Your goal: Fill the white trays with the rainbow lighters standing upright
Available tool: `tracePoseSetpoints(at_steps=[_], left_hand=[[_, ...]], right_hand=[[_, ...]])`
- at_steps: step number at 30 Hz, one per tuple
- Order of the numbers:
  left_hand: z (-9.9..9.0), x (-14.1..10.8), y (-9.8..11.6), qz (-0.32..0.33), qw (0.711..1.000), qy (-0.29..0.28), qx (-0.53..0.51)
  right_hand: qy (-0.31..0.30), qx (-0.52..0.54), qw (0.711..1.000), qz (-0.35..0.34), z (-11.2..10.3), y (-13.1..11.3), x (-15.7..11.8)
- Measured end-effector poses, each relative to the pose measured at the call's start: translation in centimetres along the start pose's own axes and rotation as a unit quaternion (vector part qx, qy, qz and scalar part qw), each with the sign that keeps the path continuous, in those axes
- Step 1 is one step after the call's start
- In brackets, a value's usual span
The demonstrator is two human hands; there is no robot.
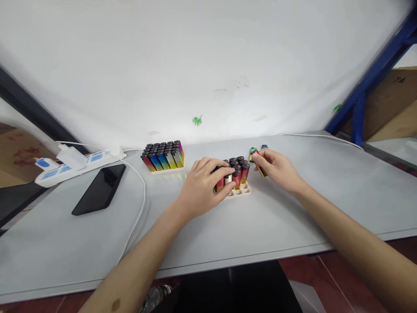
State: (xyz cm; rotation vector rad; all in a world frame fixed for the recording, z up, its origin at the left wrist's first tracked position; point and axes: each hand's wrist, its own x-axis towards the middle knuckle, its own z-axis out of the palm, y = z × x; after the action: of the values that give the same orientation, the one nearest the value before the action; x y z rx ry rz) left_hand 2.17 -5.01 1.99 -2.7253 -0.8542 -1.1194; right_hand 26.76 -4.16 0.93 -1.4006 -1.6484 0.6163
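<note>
A pale tray [245, 190] with square holes stands mid-table, partly filled with upright lighters [245, 173] in red, purple and silver with black tops. Its front right holes are bare. My left hand [203, 184] is wrapped round the lighters on the tray's left side, thumb in front and fingers over the top. Just right of the tray, my right hand [275, 167] pinches a few lighters [259, 163], one with a green top. A blue-topped lighter [264, 146] shows behind those fingers. Another tray [167, 170], packed with black-topped lighters [163, 157], stands at the back left.
On the left lie a black phone [99, 190] and a white power strip [76, 164] with plugs. A white cable [142, 204] curves down to the table's front edge. Cardboard boxes [391, 102] and a blue frame [358, 115] stand at the right.
</note>
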Motion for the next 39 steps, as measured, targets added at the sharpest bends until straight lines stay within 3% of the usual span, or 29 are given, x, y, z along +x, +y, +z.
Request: tracePoseSetpoints(at_steps=[17,31,33,35,39], left_hand=[[0.0,0.0,0.0,0.006,1.0,0.002,0.005],[0.1,-0.1,-0.1,0.002,1.0,0.002,0.003],[0.1,-0.1,-0.1,-0.002,1.0,0.001,0.003],[0.1,-0.1,0.0,-0.004,1.0,0.0,0.002],[0.1,-0.1,0.0,-0.004,1.0,-0.001,-0.005]], right_hand=[[-0.108,0.199,0.974,-0.023,-0.2,-0.7,-0.5],[-0.12,0.187,0.974,-0.049,-0.3,-0.7,-0.5],[-0.099,0.183,0.977,-0.042,-0.3,-0.9,-0.5],[-0.038,0.159,0.986,-0.026,-0.5,-0.7,-0.2],[0.106,-0.021,0.994,0.032,-0.8,0.9,0.6]])
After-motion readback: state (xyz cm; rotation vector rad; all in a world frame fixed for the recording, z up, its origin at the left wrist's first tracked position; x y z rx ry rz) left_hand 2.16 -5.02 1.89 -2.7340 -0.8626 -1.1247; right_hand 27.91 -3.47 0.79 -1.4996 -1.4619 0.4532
